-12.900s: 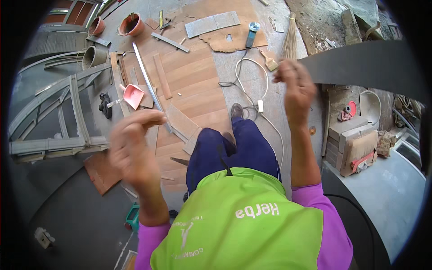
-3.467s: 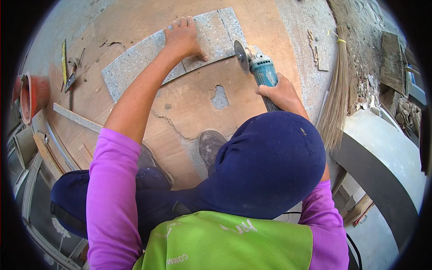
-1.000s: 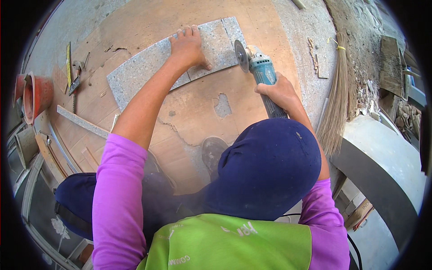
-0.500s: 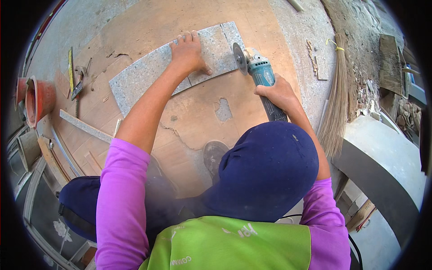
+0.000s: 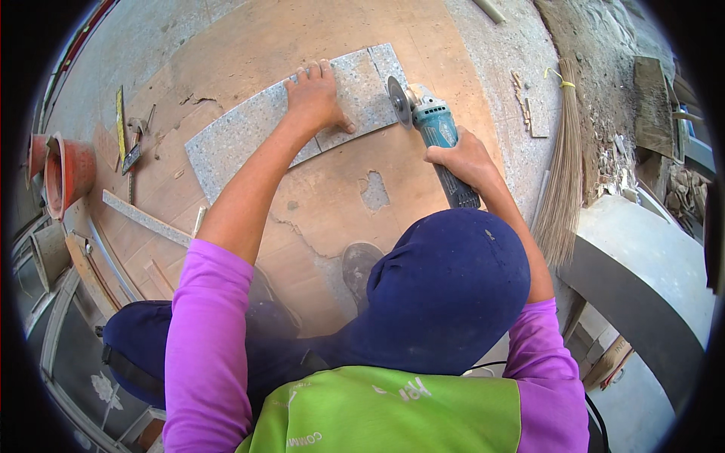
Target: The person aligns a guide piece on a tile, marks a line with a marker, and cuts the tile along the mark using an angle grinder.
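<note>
A grey speckled tile [image 5: 249, 124] lies on the brown board, with a dark line across it near its right end. Fingers spread, my left hand [image 5: 315, 100] presses flat on the tile's upper face, the thumb by a second line. My right hand [image 5: 470, 161] is wrapped round the body of a teal and black angle grinder [image 5: 438, 130]. The grinder's cutting disc [image 5: 399, 102] stands on edge at the tile's right end, by its near corner. Whether disc and tile touch I cannot tell.
A brown board [image 5: 332, 204] with torn patches covers the floor. Left are orange-red buckets [image 5: 69, 175], a yellow-edged ruler [image 5: 120, 124], a hammer [image 5: 136, 130] and a tile strip [image 5: 143, 217]. A straw broom [image 5: 560, 166] and rubble [image 5: 619, 162] lie right, near a curved grey-sided slab [image 5: 642, 264].
The whole scene sits slightly lower in the picture. Grinder and right hand have shifted a little left relative to the tile. My left hand keeps its place on the tile.
</note>
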Tool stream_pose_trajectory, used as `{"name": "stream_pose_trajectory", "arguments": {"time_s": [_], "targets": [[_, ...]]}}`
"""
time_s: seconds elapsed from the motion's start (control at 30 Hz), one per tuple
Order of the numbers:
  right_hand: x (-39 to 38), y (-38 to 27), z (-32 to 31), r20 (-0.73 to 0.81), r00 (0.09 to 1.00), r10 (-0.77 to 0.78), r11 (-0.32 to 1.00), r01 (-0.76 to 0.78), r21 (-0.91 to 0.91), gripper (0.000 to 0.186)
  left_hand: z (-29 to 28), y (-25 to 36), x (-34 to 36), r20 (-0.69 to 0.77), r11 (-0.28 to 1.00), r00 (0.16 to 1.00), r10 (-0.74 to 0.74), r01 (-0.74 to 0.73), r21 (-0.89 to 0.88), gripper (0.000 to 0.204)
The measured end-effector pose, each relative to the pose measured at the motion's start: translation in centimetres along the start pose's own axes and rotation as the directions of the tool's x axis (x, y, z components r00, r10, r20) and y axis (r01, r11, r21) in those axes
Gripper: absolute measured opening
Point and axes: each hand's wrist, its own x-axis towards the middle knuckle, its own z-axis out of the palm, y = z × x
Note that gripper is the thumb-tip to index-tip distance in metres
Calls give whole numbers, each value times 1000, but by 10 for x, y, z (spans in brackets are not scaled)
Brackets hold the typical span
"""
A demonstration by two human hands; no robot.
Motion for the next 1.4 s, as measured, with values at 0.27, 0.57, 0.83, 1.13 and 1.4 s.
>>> {"name": "stream_pose_trajectory", "arguments": {"time_s": [0.27,0.57,0.83,1.13,1.4], "targets": [[2,0,0,-10,1000,-8,1000,9,23,69,2,0,1,6,1000,1000,-1,1,11,149],[5,-1,2,-8,1000,-3,1000,3,20,69,2,0,0,8,1000,1000,-1,1,5,149],[5,-7,0,-16,1000,-16,1000,16,21,65,3,-3,2,-8,999,1000,20,-20,-47,151],[10,-6,2,-33,999,-22,1000,22,21,63,4,-3,3,-9,999,1000,19,-20,-48,150],[10,-11,-1,-22,999,-29,999,30,35,61,3,-3,2,-7,998,1000,22,-22,-51,150]]}}
